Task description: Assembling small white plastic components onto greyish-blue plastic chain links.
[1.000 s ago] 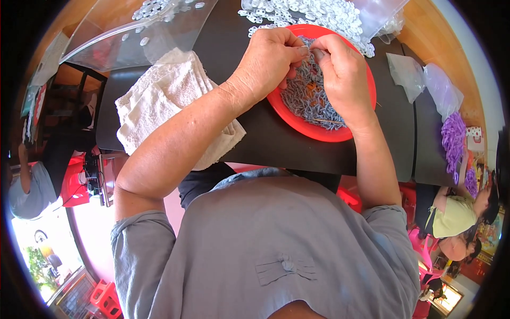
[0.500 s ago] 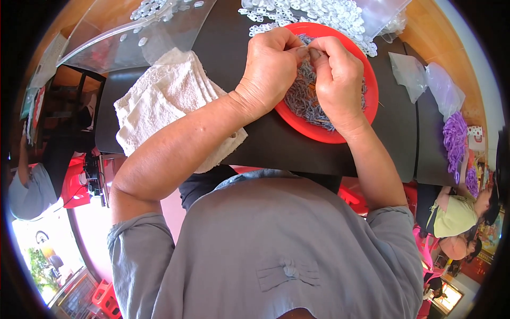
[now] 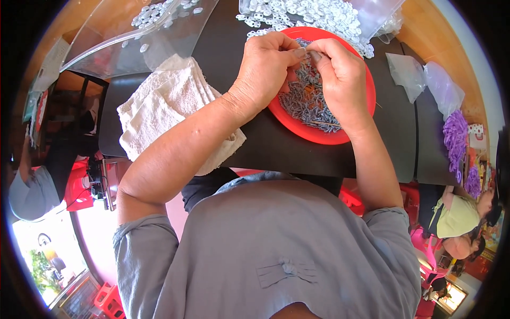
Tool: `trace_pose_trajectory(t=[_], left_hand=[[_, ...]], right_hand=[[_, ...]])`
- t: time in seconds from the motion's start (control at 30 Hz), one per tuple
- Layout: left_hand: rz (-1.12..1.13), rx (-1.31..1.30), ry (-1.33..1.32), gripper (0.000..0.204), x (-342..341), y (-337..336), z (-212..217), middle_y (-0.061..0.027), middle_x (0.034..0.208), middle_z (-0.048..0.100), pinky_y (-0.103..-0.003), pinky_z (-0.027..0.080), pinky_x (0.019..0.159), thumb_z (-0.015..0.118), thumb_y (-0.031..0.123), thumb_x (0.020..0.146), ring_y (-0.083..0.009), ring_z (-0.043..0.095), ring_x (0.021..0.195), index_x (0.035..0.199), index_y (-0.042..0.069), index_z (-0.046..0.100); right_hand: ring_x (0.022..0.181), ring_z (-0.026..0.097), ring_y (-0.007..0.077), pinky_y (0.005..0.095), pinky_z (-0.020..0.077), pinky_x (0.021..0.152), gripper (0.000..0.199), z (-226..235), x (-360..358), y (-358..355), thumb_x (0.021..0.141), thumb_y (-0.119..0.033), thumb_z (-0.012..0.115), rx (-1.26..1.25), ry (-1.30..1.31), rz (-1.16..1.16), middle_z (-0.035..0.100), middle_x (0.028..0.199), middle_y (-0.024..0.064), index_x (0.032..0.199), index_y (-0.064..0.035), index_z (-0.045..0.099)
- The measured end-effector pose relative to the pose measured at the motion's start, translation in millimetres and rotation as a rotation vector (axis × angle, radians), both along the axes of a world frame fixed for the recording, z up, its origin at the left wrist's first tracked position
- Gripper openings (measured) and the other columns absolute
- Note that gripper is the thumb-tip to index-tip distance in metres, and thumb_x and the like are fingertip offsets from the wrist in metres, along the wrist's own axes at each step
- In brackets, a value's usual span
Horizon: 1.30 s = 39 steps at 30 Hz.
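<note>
Both hands meet above a red plate (image 3: pixel 363 80) heaped with small grey-blue twisted pieces (image 3: pixel 308 109). My left hand (image 3: pixel 268 66) has its thumb and forefinger pinched together over the plate's far left part. Facing it, my right hand (image 3: pixel 342 74) is also pinched, its fingertips close to the left ones. Whatever lies between the fingertips is too small to name. Something orange shows among the grey-blue pieces, and a thin stick rests across them near the plate's near edge. Left of the plate, under my left forearm, lies a folded white towel (image 3: pixel 164 101).
Small white plastic pieces (image 3: pixel 319 16) are piled behind the plate. A clear plastic sheet (image 3: pixel 117 50) with more white pieces lies far left. Clear bags (image 3: pixel 406 77) and purple strands (image 3: pixel 455 139) are at the right. Two other people (image 3: pixel 459 215) (image 3: pixel 34 191) appear at the sides.
The red plate appears slightly lower and further left. My fingertips have shifted a little, still pinched close together. More of the grey-blue pieces shows between my hands.
</note>
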<state>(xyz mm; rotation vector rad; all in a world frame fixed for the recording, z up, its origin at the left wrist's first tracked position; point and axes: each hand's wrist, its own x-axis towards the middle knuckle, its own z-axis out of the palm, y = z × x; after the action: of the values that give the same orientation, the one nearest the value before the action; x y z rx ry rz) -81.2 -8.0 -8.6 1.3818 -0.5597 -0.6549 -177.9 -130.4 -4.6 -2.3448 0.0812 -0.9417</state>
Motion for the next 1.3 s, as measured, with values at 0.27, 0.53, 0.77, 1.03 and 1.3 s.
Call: trace_pose_trajectory(t=[0.27, 0.53, 0.77, 1.03, 1.3], left_hand=[[-0.01, 0.009, -0.03, 0.014, -1, 0, 4, -0.0032, 0.071, 0.059, -0.024, 0.044, 0.044, 0.066, 0.011, 0.089, -0.0106, 0.055, 0.055, 0.089, -0.002, 0.063], [-0.035, 0.034, -0.093, 0.014, 2, 2, 3, -0.0031, 0.071, 0.059, -0.024, 0.044, 0.045, 0.066, 0.011, 0.09, -0.0099, 0.054, 0.056, 0.088, -0.002, 0.063], [-0.047, 0.036, -0.121, 0.012, 2, 2, 4, -0.0026, 0.071, 0.059, -0.023, 0.044, 0.045, 0.064, 0.01, 0.091, -0.0094, 0.054, 0.055, 0.089, -0.002, 0.062], [0.009, 0.023, -0.142, 0.011, -1, 1, -2, -0.0039, 0.065, 0.059, -0.024, 0.044, 0.047, 0.066, 0.006, 0.086, -0.0081, 0.054, 0.055, 0.084, -0.004, 0.063], [0.091, -0.008, -0.22, 0.008, -7, 0, -10, -0.0007, 0.068, 0.058, -0.021, 0.041, 0.047, 0.064, 0.005, 0.089, -0.0066, 0.051, 0.055, 0.085, -0.001, 0.063]], right_hand=[[0.069, 0.061, 0.0173, 0.0282, 0.0484, 0.064, 0.009, 4, -2, -3, 0.087, 0.005, 0.058, -0.141, 0.013, -0.019, 0.064, 0.077, 0.0105, 0.095, 0.002, 0.061], [0.071, 0.063, 0.0178, 0.0295, 0.0497, 0.065, 0.01, 5, -4, -2, 0.087, 0.007, 0.056, -0.144, 0.029, -0.009, 0.065, 0.078, 0.0107, 0.095, 0.0023, 0.06], [0.071, 0.063, 0.0199, 0.0301, 0.0496, 0.065, 0.014, 6, -6, -2, 0.086, 0.009, 0.054, -0.18, 0.04, -0.013, 0.065, 0.08, 0.0117, 0.097, 0.0017, 0.059], [0.07, 0.063, 0.0261, 0.034, 0.0496, 0.064, 0.017, 1, -3, 5, 0.081, 0.012, 0.051, -0.208, 0.021, -0.049, 0.063, 0.079, 0.0143, 0.094, 0.0019, 0.057], [0.07, 0.064, 0.0287, 0.0356, 0.0498, 0.063, 0.018, -3, -1, 10, 0.078, 0.014, 0.049, -0.167, -0.015, -0.059, 0.064, 0.079, 0.0158, 0.091, 0.0032, 0.057]])
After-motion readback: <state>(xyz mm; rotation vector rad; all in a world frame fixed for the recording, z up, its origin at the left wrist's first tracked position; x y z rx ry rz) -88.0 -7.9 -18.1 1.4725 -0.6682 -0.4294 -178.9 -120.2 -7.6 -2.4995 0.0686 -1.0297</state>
